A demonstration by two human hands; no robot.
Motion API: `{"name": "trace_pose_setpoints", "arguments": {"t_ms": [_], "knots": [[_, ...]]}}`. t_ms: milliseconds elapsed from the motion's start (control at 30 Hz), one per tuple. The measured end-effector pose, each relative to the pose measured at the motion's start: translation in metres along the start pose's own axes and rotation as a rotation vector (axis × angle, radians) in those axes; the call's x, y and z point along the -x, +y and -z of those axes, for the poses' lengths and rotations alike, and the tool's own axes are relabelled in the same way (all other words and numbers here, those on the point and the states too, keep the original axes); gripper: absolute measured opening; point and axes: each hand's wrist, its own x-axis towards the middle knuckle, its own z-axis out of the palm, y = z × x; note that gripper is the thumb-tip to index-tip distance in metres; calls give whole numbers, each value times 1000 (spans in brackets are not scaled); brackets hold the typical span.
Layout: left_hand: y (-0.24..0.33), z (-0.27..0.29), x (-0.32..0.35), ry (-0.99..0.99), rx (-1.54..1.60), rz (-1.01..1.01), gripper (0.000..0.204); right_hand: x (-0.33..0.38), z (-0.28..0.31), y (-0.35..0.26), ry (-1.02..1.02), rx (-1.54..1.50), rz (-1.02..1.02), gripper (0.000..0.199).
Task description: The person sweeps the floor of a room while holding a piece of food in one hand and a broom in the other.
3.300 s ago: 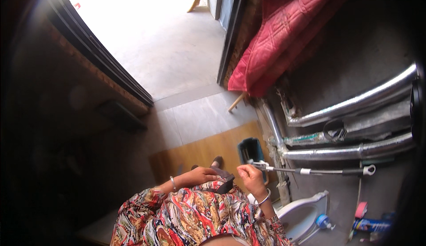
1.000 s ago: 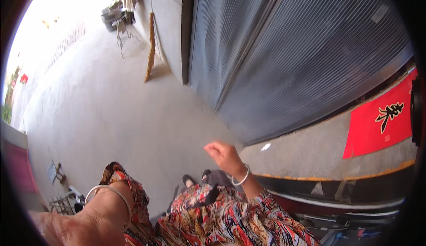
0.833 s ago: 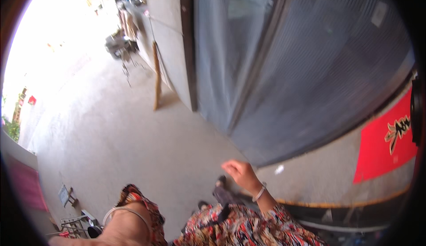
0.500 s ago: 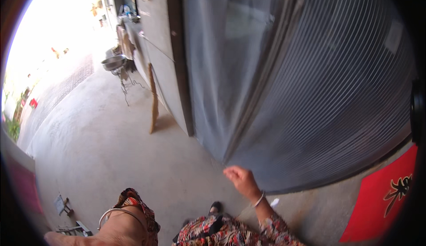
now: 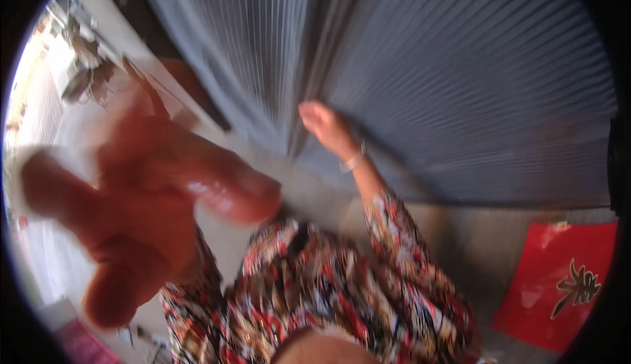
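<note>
My left hand (image 5: 151,193) fills the left of the view, very close and blurred. Its fingers are spread and nothing is in them. Farther off, my right hand (image 5: 322,124) is raised in front of a ribbed grey door curtain (image 5: 473,88), beside the vertical seam between its panels. The fingers are curled together, and whether they pinch the curtain's edge is hidden. A pale bracelet (image 5: 352,159) circles the right wrist. Both arms wear a multicoloured patterned sleeve.
On the right is a red sheet (image 5: 532,298) with a dark character. Upper left, a metal basin (image 5: 80,85) stands near the wall, with a stick (image 5: 146,85) leaning by it. A pink item (image 5: 82,344) shows at lower left.
My left hand has risen from the lower left, close to the camera, fingers spreading. My right hand is now beside the curtain's seam. The view has turned, bringing the curtain nearer.
</note>
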Motion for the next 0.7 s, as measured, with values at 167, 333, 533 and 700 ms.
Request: {"name": "trace_pose_setpoints", "arguments": {"t_ms": [167, 333, 533, 700], "knots": [[-60, -107, -212, 73, 17, 374, 60, -69, 213, -93, -48, -268, -284, 20], [-126, -291, -440, -59, 92, 928, 50, -127, 459, -239, 10, -397, -409, 19], [-197, -362, -559, -13, -268, 1061, 56, -174, 610, -389, 58, -257, -638, 24], [-186, -319, -557, 369, -502, 893, 64, -165, 701, -381, 552, -142, -621, 30]]}}
